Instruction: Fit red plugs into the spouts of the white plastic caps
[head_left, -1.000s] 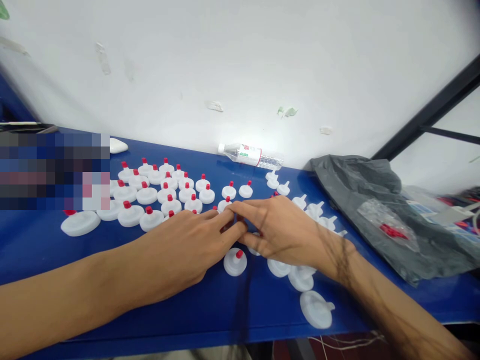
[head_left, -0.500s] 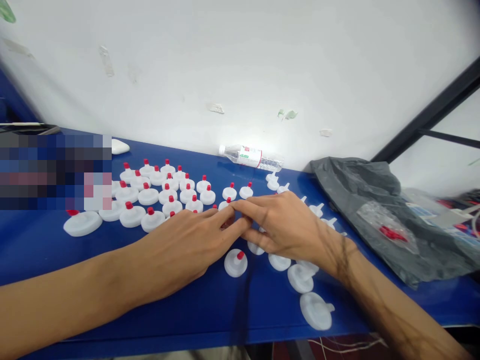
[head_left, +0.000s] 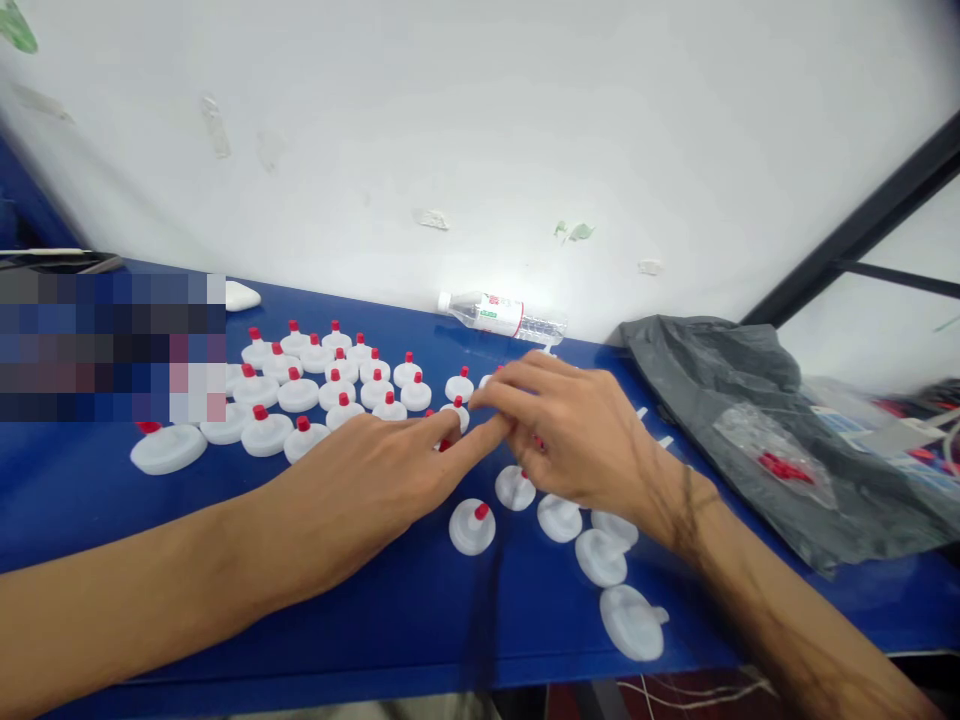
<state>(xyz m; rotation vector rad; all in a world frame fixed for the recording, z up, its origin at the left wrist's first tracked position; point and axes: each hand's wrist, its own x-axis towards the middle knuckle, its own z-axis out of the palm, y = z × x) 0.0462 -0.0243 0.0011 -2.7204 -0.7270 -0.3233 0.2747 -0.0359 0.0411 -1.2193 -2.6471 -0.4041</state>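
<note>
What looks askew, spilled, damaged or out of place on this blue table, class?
A clear plastic bottle lies on its side by the white wall; no spill shows. At front right, a round white plastic disc lies tipped, its bare spout sideways, unlike the upright red-capped white discs further left.

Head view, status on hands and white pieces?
Left hand and right hand close together, grip hidden. Nearest red-tipped white piece on table, untouched. Right hand partly blocks other pieces.
</note>
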